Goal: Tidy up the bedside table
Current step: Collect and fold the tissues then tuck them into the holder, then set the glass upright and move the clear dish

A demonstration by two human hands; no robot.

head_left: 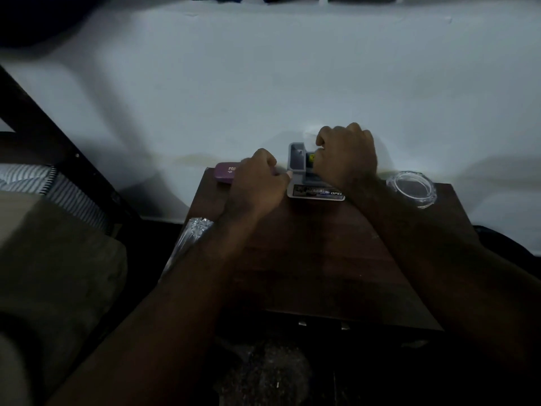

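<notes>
Gripping the holder (pixel 297 160) is the right hand (pixel 347 155); just left of it, the left hand (pixel 257 183) clasps a case (pixel 224 171).

One wide-angle view, from the camera worn on my head, looking forward and steeply down along my forearms. It faces the pale wall (pixel 263 83) and sits near the dark bedside table (pixel 307 259), whose top fills the middle, with my left hand (pixel 257 180) and right hand (pixel 345 156) at its far edge.
</notes>
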